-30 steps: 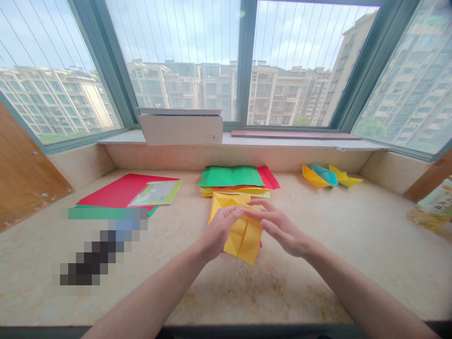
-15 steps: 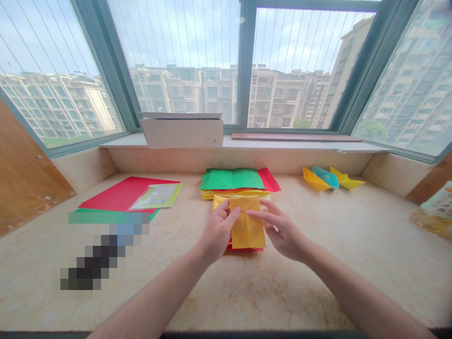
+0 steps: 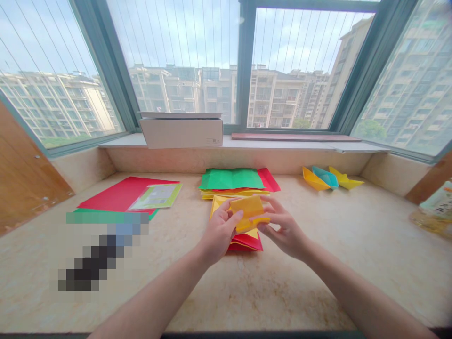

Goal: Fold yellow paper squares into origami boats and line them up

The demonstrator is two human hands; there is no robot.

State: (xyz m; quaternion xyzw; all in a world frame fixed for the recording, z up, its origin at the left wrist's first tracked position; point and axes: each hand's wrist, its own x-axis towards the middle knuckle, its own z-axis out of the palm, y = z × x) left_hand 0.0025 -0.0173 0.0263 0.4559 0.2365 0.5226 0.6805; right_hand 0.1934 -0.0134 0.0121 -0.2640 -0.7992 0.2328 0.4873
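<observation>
A folded piece of yellow paper [image 3: 249, 209] is pinched between both my hands above the marble counter. My left hand [image 3: 219, 230] grips its left edge with thumb and fingers closed on it. My right hand [image 3: 282, 227] holds its right edge, fingers curled round the fold. Under the hands lie a flat yellow sheet and a folded red paper [image 3: 247, 243]. Just beyond them sits a stack of coloured sheets [image 3: 233, 180] with green on top.
Three paper boats [image 3: 330, 178], orange, teal and yellow, stand at the back right. Red and green sheets with a leaflet [image 3: 127, 194] lie at the left. A white cardboard box [image 3: 181, 129] sits on the window ledge. A packet [image 3: 436, 207] lies at the far right edge.
The yellow paper was pressed flat on the counter half a second ago; now both hands have lifted it and folded it smaller, uncovering the red paper beneath.
</observation>
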